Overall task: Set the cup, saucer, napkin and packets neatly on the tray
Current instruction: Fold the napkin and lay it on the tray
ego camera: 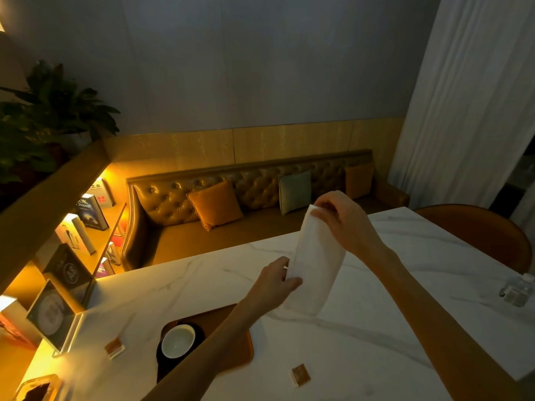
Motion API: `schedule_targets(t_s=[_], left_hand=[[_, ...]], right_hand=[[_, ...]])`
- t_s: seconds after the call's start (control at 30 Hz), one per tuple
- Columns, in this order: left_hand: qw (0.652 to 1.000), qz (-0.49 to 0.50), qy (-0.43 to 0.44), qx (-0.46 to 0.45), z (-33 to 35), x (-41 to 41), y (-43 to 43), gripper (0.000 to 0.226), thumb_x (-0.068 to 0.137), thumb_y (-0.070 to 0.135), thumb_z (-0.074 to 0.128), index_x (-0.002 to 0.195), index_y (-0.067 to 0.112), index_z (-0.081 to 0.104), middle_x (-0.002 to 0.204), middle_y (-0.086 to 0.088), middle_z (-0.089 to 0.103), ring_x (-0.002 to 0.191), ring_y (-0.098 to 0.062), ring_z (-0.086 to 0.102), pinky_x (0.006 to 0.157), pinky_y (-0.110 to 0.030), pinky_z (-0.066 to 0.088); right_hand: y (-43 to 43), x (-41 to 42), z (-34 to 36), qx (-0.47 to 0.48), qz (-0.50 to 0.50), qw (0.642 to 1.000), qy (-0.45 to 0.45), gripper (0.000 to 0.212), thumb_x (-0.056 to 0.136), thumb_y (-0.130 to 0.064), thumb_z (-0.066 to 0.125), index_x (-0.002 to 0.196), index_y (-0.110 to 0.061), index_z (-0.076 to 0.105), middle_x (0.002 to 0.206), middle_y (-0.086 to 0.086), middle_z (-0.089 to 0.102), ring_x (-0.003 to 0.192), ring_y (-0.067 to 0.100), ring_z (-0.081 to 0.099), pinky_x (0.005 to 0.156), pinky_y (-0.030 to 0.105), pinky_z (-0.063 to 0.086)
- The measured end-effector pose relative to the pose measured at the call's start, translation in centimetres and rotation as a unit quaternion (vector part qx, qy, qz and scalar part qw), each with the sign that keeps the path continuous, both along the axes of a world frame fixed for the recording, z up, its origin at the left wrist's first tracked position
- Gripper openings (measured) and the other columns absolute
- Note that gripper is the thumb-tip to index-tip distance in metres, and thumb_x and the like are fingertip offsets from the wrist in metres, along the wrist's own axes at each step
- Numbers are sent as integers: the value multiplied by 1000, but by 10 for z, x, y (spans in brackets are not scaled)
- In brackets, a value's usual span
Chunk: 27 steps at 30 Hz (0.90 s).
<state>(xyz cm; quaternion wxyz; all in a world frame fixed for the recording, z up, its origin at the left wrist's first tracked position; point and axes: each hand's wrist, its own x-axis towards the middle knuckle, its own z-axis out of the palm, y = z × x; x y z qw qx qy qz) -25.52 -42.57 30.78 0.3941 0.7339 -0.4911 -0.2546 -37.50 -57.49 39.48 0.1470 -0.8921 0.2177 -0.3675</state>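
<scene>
I hold a white napkin [315, 264] up above the marble table. My right hand [341, 218] pinches its top edge, and my left hand [275, 282] grips its lower left edge. A brown tray [240, 354] lies near the table's front, partly under my left forearm. On the tray's left side a white cup [178, 341] stands on a dark saucer [163, 363]. One brown packet [115, 347] lies on the table left of the tray. Another brown packet [301, 375] lies right of the tray, near the front edge.
A clear water bottle [518, 290] lies at the table's right edge. A tufted sofa with cushions [215, 208] runs behind the table, a lit bookshelf [84, 224] stands at the left, and an orange chair back [486, 230] stands at the far right.
</scene>
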Motion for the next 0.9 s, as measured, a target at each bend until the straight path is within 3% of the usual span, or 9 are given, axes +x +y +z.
schedule_targets(t_s=[0.17, 0.3, 0.43, 0.57, 0.7, 0.8, 0.9], left_hand=[[1000, -19, -3, 12, 2, -3, -1, 35, 99, 24, 50, 133, 13, 48, 135, -7, 56, 117, -22, 56, 92, -29, 45], [999, -41, -5, 24, 5, -4, 0, 36, 103, 20, 42, 138, 14, 39, 139, -7, 50, 124, -24, 50, 101, -36, 43], [993, -113, 34, 20, 5, -3, 3, 45, 102, 18, 40, 144, 18, 25, 144, -1, 41, 130, -21, 42, 111, -40, 39], [979, -190, 71, 17, 2, -2, 3, 55, 99, 19, 39, 147, 27, 12, 136, 9, 34, 127, -15, 38, 106, -30, 37], [986, -143, 83, -2, -6, -2, 1, 44, 98, 31, 47, 138, 22, 29, 127, 4, 47, 115, -16, 51, 93, -29, 49], [996, -84, 40, -9, -14, 6, 1, 41, 89, 33, 64, 126, 20, 51, 117, 3, 58, 106, -16, 58, 86, -27, 50], [998, -35, 10, -41, -16, 22, 4, 19, 90, 29, 64, 106, 19, 63, 100, 4, 62, 90, -13, 58, 73, -20, 47]], right_hand=[[-2, -2, 1, -12, -15, 1000, 4, 22, 92, -29, 59, 108, -14, 58, 104, 5, 62, 84, 8, 53, 68, 7, 35], [-3, -3, 4, -24, -20, 999, 15, 24, 91, -27, 61, 110, -12, 58, 107, 8, 62, 87, 10, 53, 73, 17, 42], [-5, -5, 3, -41, -18, 999, 23, 21, 92, -27, 60, 109, -14, 58, 106, 7, 62, 86, 9, 53, 70, 12, 38], [-9, -7, 2, -48, -17, 998, 38, 20, 92, -29, 58, 107, -15, 58, 105, 6, 62, 86, 8, 52, 73, 17, 39], [-13, -8, 3, -43, -16, 998, 35, 23, 91, -33, 57, 109, -17, 56, 104, 4, 60, 85, 9, 52, 69, 13, 36], [-16, -11, 7, -37, -32, 998, 27, 23, 93, -38, 51, 111, -24, 51, 99, -6, 55, 84, 10, 53, 70, 18, 38], [-21, -18, 6, -34, -63, 997, 14, 18, 97, -41, 44, 110, -30, 44, 96, -11, 52, 80, 10, 54, 67, 19, 37]])
